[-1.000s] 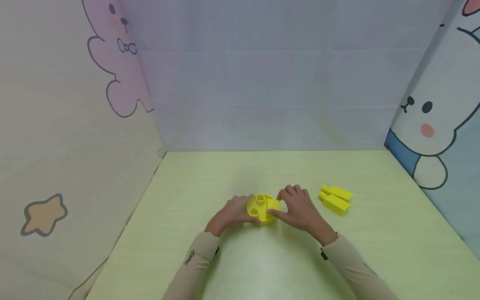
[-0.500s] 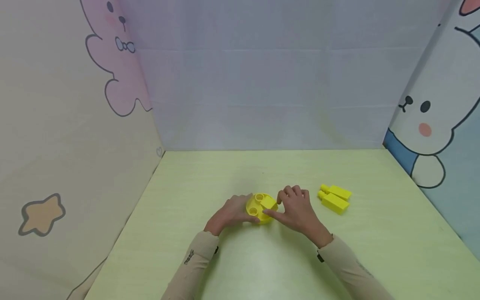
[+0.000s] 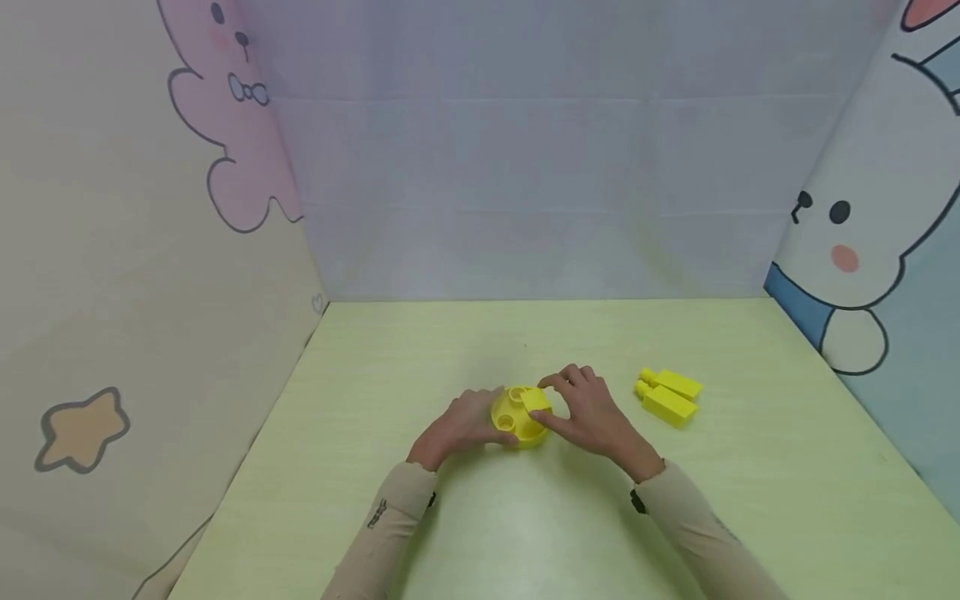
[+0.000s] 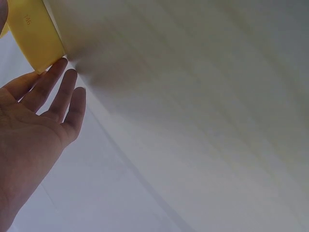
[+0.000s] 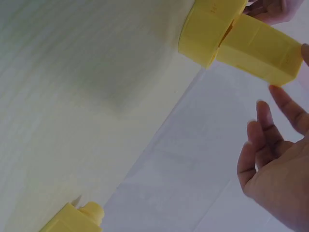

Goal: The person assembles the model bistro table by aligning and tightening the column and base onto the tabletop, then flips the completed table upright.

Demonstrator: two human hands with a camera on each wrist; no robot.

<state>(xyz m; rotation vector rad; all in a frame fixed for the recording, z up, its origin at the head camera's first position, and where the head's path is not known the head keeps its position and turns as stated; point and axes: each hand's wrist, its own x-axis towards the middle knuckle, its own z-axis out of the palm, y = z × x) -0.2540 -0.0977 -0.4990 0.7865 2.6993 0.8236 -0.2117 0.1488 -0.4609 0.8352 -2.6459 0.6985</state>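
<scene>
A round yellow base [image 3: 513,417] with raised sockets sits on the table, gripped at its left side by my left hand [image 3: 467,423], thumb in front and fingers behind. In the left wrist view its smooth side wall [image 4: 36,34] touches the fingertips. A yellow block [image 3: 536,401] stands up from the base's right part. My right hand [image 3: 587,413] pinches the block's upper end between thumb and index finger. The right wrist view shows the block [image 5: 260,46] meeting the base [image 5: 205,34], with a narrow dark gap along part of the joint; the other right fingers hang loosely curled.
Two more yellow blocks with round pegs, a nearer one [image 3: 667,406] and a farther one [image 3: 681,384], lie side by side to the right of the right hand. Cloth walls with cartoon prints border the pale table [image 3: 405,350] at back and sides.
The block has turned on the base and its top has shifted slightly left. My right hand has moved a little left and away from me with it. My left hand stays on the base.
</scene>
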